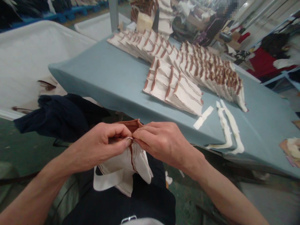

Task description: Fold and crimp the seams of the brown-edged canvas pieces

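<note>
Above my lap, a cream and brown sewn fabric piece [122, 170] hangs from my fingers. My left hand [100, 145] pinches its upper seam between thumb and forefinger. Close against it, my right hand [159, 139] is closed on the same seam from the other side, the fingertips of both hands almost meeting. Brown fabric [130, 125] shows behind the fingers, and a brown edge runs down the hanging part. A pale strip [107, 180] loops out at the lower left of the piece. What lies exactly between the fingertips is hidden.
A blue-grey table [98, 75] stretches ahead, bearing rows of cream and brown fabric pieces [173, 86]. White strips [225, 128] lie near its front edge. To the left stand a white bin [42, 43] and dark blue cloth [56, 115]. Piled textiles fill the background.
</note>
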A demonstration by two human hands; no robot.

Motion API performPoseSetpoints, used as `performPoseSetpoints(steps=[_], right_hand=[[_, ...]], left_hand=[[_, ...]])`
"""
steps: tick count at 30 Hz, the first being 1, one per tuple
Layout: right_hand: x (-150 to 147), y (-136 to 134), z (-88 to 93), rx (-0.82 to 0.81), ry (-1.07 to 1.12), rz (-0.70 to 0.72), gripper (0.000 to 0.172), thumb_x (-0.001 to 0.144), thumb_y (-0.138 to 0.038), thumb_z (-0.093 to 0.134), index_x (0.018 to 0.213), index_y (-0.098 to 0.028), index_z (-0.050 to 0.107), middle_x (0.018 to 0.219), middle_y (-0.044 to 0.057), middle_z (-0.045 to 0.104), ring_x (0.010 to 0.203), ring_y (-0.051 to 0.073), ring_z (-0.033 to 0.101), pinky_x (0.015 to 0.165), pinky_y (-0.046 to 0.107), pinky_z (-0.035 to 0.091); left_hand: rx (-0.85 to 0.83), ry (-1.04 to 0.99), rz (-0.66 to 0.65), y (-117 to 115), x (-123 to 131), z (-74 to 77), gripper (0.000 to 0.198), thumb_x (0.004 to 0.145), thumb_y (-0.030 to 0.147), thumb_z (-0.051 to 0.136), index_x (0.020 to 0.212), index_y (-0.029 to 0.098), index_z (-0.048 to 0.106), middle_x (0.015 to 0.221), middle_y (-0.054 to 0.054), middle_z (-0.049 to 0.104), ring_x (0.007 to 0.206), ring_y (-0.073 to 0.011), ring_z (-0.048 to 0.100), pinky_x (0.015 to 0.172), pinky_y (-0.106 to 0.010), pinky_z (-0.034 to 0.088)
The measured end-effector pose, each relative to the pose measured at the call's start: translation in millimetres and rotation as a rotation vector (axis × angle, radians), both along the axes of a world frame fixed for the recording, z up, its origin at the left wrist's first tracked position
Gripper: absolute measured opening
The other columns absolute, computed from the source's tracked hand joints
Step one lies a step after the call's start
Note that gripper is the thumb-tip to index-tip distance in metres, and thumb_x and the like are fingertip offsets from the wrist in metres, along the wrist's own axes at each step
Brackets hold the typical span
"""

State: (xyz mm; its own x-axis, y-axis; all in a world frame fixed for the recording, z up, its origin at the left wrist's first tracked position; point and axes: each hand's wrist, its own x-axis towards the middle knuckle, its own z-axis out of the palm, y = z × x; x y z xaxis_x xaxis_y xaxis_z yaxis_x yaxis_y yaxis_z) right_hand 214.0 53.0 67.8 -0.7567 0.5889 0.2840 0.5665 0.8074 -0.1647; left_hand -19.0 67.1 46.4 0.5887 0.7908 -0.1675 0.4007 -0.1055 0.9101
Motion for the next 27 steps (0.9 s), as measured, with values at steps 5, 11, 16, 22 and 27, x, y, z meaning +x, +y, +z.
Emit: performPoseSetpoints(steps=[5, 11, 16, 22, 27], right_hand=[[-4, -5, 6.7, 0.077, -0.069, -0.016, 0.027, 0.101, -0.008, 0.060, 0.077, -0.018, 0.065, 0.072, 0.001, 0.075, 0.063, 0.015, 0.063, 0.058, 0.033, 0.037], [-7, -8, 2.2, 0.082, -0.033, -0.102, 0.028, 0.097, -0.006, 0.055, 0.074, -0.020, 0.064, 0.064, 0.000, 0.070, 0.056, 0.016, 0.057, 0.053, 0.035, 0.028], [-8, -10, -12.1, 0.096, 0.081, -0.148, 0.029, 0.094, -0.008, 0.054, 0.070, -0.019, 0.063, 0.060, 0.000, 0.067, 0.055, 0.015, 0.054, 0.054, 0.033, 0.029], [-2, -16, -23.4, 0.029, 0.081, -0.116, 0.025, 0.095, -0.011, 0.054, 0.073, -0.019, 0.063, 0.063, 0.000, 0.068, 0.058, 0.015, 0.057, 0.055, 0.031, 0.031], [5, -15, -25.9, -0.042, -0.005, 0.018, 0.019, 0.090, -0.007, 0.058, 0.076, -0.018, 0.064, 0.066, 0.001, 0.068, 0.056, 0.014, 0.054, 0.053, 0.031, 0.025]], left_hand=[[0.067, 0.008, 0.007, -4, 5, 0.9, 0.023, 0.092, 0.031, 0.060, 0.076, 0.019, 0.071, 0.065, 0.004, 0.062, 0.057, -0.0105, 0.051, 0.050, -0.019, 0.039], [0.151, 0.036, 0.035, -8, 14, -1.6, 0.019, 0.087, 0.026, 0.056, 0.072, 0.019, 0.066, 0.064, 0.004, 0.059, 0.056, -0.0107, 0.049, 0.051, -0.021, 0.037], [0.177, 0.124, 0.071, -12, 23, -5.0, 0.021, 0.085, 0.029, 0.054, 0.070, 0.020, 0.065, 0.064, 0.003, 0.061, 0.059, -0.0125, 0.051, 0.054, -0.024, 0.036], [0.088, 0.101, 0.039, -19, 26, -9.8, 0.021, 0.083, 0.030, 0.052, 0.066, 0.020, 0.059, 0.061, 0.005, 0.055, 0.057, -0.0118, 0.048, 0.053, -0.024, 0.035], [0.136, 0.228, 0.028, -26, 31, -11.2, 0.020, 0.080, 0.030, 0.050, 0.062, 0.021, 0.054, 0.058, 0.003, 0.054, 0.055, -0.0128, 0.046, 0.053, -0.027, 0.027]])
